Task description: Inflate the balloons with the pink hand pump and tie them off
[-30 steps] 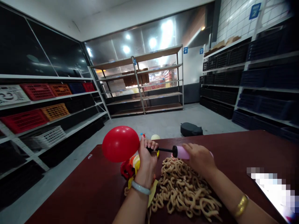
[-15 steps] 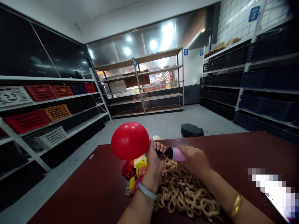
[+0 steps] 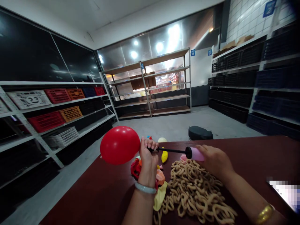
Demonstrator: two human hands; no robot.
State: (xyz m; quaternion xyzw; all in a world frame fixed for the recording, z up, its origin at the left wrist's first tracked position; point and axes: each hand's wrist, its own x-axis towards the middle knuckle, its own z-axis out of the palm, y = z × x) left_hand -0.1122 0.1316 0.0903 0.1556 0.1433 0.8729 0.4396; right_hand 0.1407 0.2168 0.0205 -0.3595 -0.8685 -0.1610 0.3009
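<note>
A red inflated balloon (image 3: 120,145) sits to the left of my left hand (image 3: 148,154), its neck hidden in the grip. That hand is closed round the black end of a hand balloon pump (image 3: 197,154). On the other side, my right hand (image 3: 214,161) grips the pump's pink-purple barrel. A long black rod shows between my hands. Under my right hand lies a pile of tan, ring-shaped, rope-like pieces (image 3: 194,190). Uninflated balloons in several colours lie round my left wrist, among them a pale yellow balloon (image 3: 160,197).
The dark red table (image 3: 93,193) carries these things, with a small yellow object (image 3: 164,156) behind the pile. A bright pixelated patch covers the right edge. Beyond are a dark grey object (image 3: 200,132) on the floor, a metal rack (image 3: 150,109) and shelves of crates (image 3: 47,122).
My hands have moved apart, so the pump's black rod now shows at length between them. The balloon and my left hand have shifted left in view; the camera has turned slightly.
</note>
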